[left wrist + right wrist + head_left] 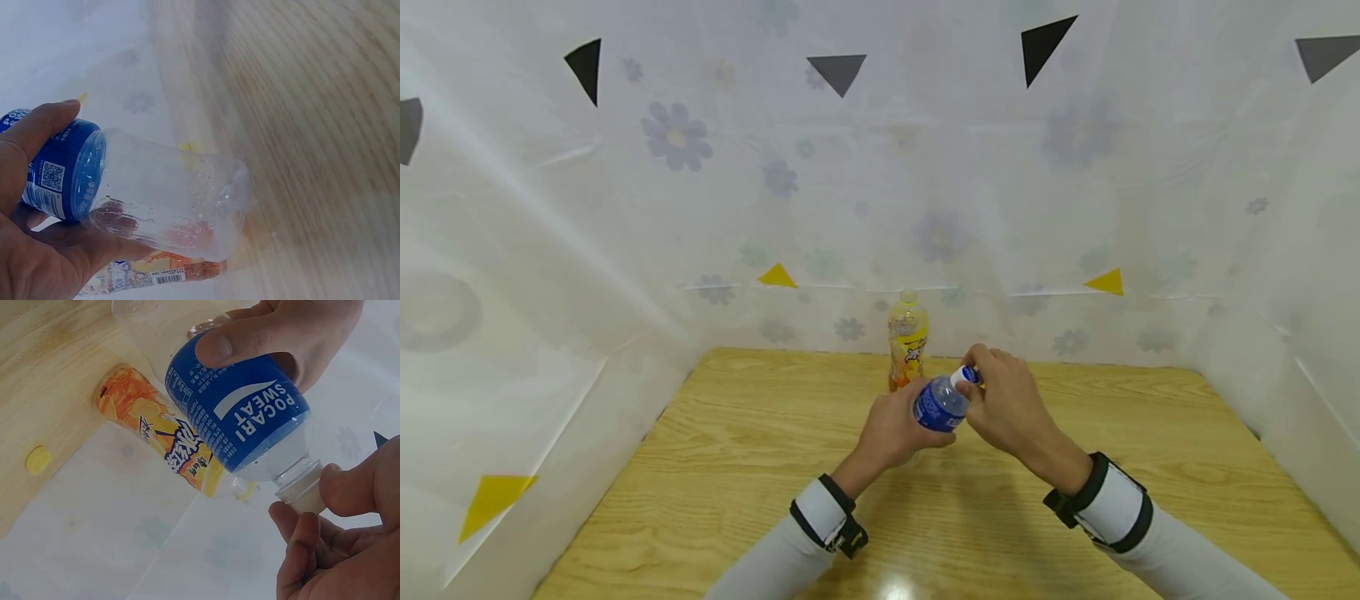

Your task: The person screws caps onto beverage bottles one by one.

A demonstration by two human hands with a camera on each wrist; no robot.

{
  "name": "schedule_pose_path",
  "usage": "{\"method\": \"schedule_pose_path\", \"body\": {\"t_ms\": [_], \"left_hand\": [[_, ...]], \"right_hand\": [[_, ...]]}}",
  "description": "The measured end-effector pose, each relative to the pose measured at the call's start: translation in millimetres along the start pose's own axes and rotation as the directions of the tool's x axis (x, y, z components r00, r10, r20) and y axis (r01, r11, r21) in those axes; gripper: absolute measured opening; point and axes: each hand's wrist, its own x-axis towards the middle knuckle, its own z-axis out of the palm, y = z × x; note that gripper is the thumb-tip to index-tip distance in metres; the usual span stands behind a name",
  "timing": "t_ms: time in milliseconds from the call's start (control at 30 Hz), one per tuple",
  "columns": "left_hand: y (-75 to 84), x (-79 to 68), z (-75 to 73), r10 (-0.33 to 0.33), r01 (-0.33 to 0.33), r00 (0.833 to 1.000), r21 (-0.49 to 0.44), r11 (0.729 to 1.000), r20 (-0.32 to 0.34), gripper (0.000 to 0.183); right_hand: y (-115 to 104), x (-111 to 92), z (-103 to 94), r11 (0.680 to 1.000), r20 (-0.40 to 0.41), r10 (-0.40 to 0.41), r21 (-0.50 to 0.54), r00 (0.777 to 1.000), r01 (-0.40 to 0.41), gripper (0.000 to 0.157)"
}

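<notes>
My left hand [889, 427] grips a clear plastic bottle with a blue Pocari Sweat label [234, 406] around its middle, thumb across the label. Held tilted above the table, the bottle has its neck toward my right hand [1011, 408]. The thumb and fingers of that hand pinch the white cap [306, 495] at the bottle's neck; in the head view its top is blue. Droplets cling inside the clear lower part [169, 194]. Just behind stands a tea bottle [907, 333] with an orange and yellow label, its mouth uncapped and its base partly hidden by my left hand.
A yellow cap [38, 460] lies on the wood-grain table [715, 467] beside the tea bottle in the right wrist view. Translucent sheeting [880, 200] with flower prints and triangle pieces rises behind the table and along both sides.
</notes>
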Motion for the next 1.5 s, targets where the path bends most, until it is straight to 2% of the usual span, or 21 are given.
{"method": "schedule_pose_path", "body": {"t_ms": [533,667,800,867,933,1033,1167,1233,1333,1400,1467,1500], "left_hand": [[1.5,2.2,-0.9,-0.028,0.028,1.000,0.023,0.999,0.010,0.071],[-0.1,4.0,-4.1,-0.034,0.034,0.999,0.013,0.999,0.007,0.073],[-5.4,9.0,-21.5,-0.059,0.058,0.996,-0.026,0.998,-0.072,0.077],[-10.2,15.3,-37.8,-0.086,0.080,0.985,-0.046,0.996,-0.148,0.078],[-17.5,23.8,-57.1,-0.119,0.107,0.967,-0.065,0.992,-0.227,0.077],[-34.9,36.1,-88.3,-0.168,0.149,0.920,-0.078,0.986,-0.353,0.075],[-70.9,44.6,-126.1,-0.235,0.219,0.833,-0.091,0.971,-0.501,0.074],[-92.6,44.3,-139.9,-0.271,0.258,0.788,-0.103,0.961,-0.552,0.074],[-121.7,38.3,-152.3,-0.334,0.311,0.725,-0.146,0.939,-0.603,0.075],[-137.7,31.6,-155.4,-0.372,0.342,0.692,-0.173,0.924,-0.618,0.076],[-150.5,24.3,-154.5,-0.410,0.371,0.671,-0.199,0.907,-0.617,0.077],[-155.8,21.0,-153.0,-0.425,0.384,0.668,-0.206,0.900,-0.611,0.078]], "right_hand": [[3,-3,2.6,1.000,-0.007,-0.025,0.017,1.000,0.025,0.013],[4,-4,3.9,0.999,0.008,-0.009,0.042,1.000,0.009,0.032],[7,-8,5.6,0.998,0.042,0.033,0.053,0.999,-0.036,0.055],[9,-9,6.6,0.997,0.057,0.052,0.051,0.997,-0.055,0.056],[12,-11,7.4,0.997,0.064,0.060,0.042,0.996,-0.063,0.052],[15,-12,8.8,0.998,0.068,0.063,0.026,0.996,-0.065,0.045],[19,-14,11.2,0.998,0.071,0.061,0.014,0.996,-0.062,0.041],[21,-15,12.3,0.998,0.073,0.059,0.015,0.996,-0.061,0.040],[23,-17,13.8,0.998,0.076,0.061,0.010,0.995,-0.062,0.038],[24,-18,14.8,0.998,0.083,0.063,0.001,0.995,-0.063,0.036],[25,-18,15.7,0.998,0.093,0.065,-0.006,0.994,-0.065,0.034],[25,-18,16.0,0.998,0.097,0.066,-0.007,0.993,-0.066,0.034]]}}
